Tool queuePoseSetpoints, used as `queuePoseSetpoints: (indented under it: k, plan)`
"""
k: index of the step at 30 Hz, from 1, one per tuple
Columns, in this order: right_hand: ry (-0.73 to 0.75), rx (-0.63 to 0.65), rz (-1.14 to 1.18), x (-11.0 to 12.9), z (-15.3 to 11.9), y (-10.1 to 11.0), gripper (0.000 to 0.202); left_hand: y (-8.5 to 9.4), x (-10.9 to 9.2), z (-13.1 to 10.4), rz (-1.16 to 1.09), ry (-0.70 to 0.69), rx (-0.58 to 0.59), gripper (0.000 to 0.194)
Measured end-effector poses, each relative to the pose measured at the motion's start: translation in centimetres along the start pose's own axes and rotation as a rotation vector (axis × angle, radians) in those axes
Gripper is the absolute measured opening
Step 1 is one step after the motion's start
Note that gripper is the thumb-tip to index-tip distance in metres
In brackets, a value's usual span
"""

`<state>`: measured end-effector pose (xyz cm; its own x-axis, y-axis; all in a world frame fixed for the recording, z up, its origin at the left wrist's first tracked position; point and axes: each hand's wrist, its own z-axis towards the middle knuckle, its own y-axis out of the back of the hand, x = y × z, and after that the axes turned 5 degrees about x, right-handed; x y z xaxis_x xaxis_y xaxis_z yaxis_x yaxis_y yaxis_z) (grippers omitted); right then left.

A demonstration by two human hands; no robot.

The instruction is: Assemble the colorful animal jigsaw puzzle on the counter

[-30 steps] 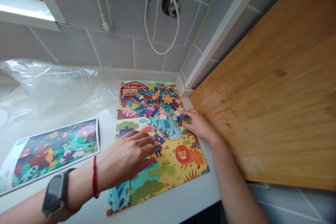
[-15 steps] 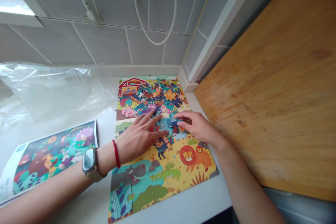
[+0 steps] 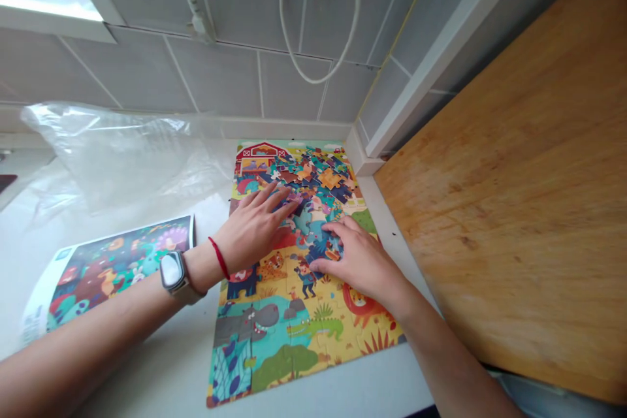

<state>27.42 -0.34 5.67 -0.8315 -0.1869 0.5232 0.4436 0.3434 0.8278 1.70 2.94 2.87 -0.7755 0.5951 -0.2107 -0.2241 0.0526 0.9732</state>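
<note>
A farm and animal jigsaw puzzle (image 3: 274,359) lies on the white counter, its lower part showing a hippo, a crocodile and a lion. Near the top, a heap of loose puzzle pieces (image 3: 329,177) covers part of the picture. My left hand (image 3: 255,225) rests palm down over the left middle, fingers spread, its fingertips by the heap. At the right middle, my right hand (image 3: 365,260) curves its thumb and fingers around blue and orange puzzle pieces (image 3: 327,247). The undersides of both hands are hidden.
A printed picture sheet (image 3: 117,268) lies to the left, with a crumpled clear plastic bag (image 3: 122,157) behind it. A wooden panel (image 3: 519,196) stands close on the right. White cable (image 3: 318,80) hangs on the tiled wall at the back.
My right hand has moved down and toward me with the blue pieces, its thumb and fingers wider apart. My left hand has shifted up and left over the puzzle. The view has turned slightly left.
</note>
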Motion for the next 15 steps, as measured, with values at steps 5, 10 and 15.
queuePoseSetpoints:
  k: [5,10,15]
  plan:
    - [0.022,-0.014,-0.105,1.1,-0.8,-1.2,0.064,-0.1,1.0,0.1,-0.023,0.014,0.059,0.048]
    - [0.022,-0.015,-0.158,1.1,-0.9,-1.2,0.048,0.1,1.3,0.6,-0.089,-0.061,0.041,0.030]
    - [0.000,0.031,-0.132,0.7,-0.7,-0.4,0.045,0.6,1.3,1.1,-0.210,-0.065,0.008,0.023]
